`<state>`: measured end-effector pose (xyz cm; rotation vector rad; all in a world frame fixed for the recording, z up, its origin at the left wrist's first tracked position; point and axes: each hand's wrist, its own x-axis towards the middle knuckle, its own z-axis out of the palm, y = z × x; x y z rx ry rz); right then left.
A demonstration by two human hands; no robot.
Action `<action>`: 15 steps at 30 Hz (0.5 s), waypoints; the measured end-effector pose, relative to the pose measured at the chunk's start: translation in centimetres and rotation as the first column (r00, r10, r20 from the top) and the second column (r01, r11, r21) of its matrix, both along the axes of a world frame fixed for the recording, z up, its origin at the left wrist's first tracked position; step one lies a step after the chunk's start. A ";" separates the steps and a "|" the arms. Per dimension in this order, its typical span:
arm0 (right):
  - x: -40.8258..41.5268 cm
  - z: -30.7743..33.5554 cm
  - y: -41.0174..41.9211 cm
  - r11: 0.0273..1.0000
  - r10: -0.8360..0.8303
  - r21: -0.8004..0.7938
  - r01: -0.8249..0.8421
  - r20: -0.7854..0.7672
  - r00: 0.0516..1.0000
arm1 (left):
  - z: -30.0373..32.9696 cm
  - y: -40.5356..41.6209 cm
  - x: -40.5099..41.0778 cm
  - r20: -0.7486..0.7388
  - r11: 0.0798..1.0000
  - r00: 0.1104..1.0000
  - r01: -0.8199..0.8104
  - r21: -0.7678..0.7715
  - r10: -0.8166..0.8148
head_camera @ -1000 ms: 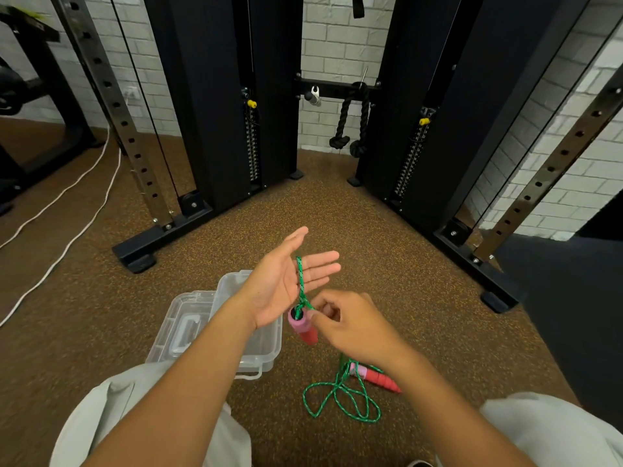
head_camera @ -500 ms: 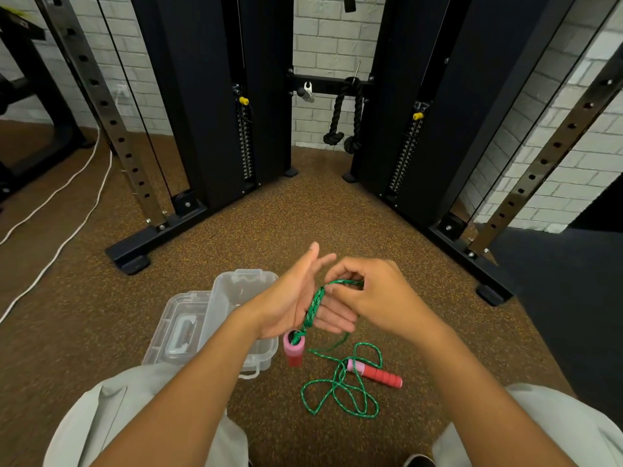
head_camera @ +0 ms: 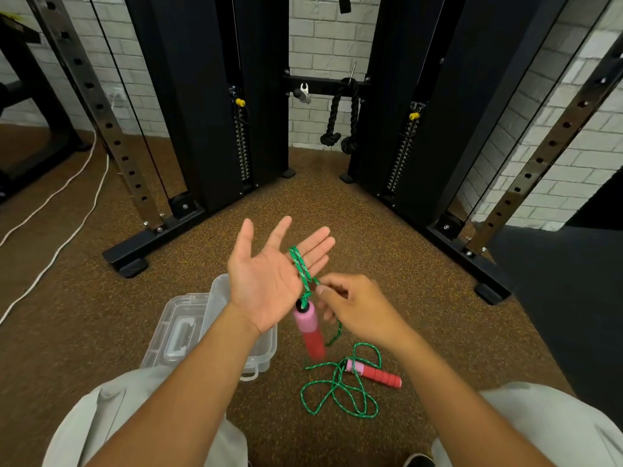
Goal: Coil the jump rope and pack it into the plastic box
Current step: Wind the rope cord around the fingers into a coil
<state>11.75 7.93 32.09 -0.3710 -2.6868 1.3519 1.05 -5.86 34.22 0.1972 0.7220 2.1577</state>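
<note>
My left hand is held flat, palm up, fingers spread, above the clear plastic box. Green rope is wound around its fingers, and one pink and red handle dangles from the heel of the palm. My right hand pinches the rope just right of the left palm. The remaining rope lies in loose loops on the floor with the second handle beside them. The box stands open, with its lid lying to its left.
I sit on brown speckled floor, my grey-trousered knees at the bottom corners. Black cable machine towers and steel uprights stand ahead. A white cable runs along the floor on the left.
My right hand has dropped from the left fingertips down to the heel of the palm, laying another turn of rope. The left hand opened flat and the hanging handle swung.
</note>
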 end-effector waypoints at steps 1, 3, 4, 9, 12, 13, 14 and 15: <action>0.0 0.0 -0.3 1.000 0.019 0.021 -0.020 0.021 1.000 | -0.1 0.0 -0.1 -0.070 0.998 0.997 -0.021 -0.056 0.017; 0.0 -0.2 -0.6 0.997 0.048 0.059 -0.051 0.051 0.998 | -0.6 0.1 -0.1 -0.322 0.963 0.947 -0.105 -0.247 0.021; 0.0 -0.2 -0.7 0.995 0.055 0.075 -0.059 0.057 0.997 | -0.9 0.2 0.1 -0.474 0.925 0.880 -0.154 -0.348 -0.032; 0.0 0.1 -0.5 0.986 0.057 0.155 -0.066 0.058 0.997 | -2.3 0.4 1.2 -0.735 0.758 0.570 -0.274 -0.591 -0.367; 0.2 0.7 -0.1 0.986 0.042 0.160 -0.045 0.022 0.999 | -2.3 -0.1 2.1 -0.739 0.677 0.433 -0.321 -0.662 -0.517; 0.3 0.9 0.0 0.987 0.039 0.157 -0.041 0.010 0.999 | -2.4 -0.1 2.1 -0.714 0.650 0.436 -0.316 -0.691 -0.547; 0.4 1.0 0.1 0.987 0.036 0.155 -0.036 0.003 0.999 | -2.6 0.0 1.9 -0.701 0.648 0.454 -0.298 -0.701 -0.549; 0.4 1.1 0.3 0.988 0.033 0.151 -0.033 0.002 0.999 | -2.8 0.2 1.8 -0.690 0.659 0.489 -0.270 -0.702 -0.534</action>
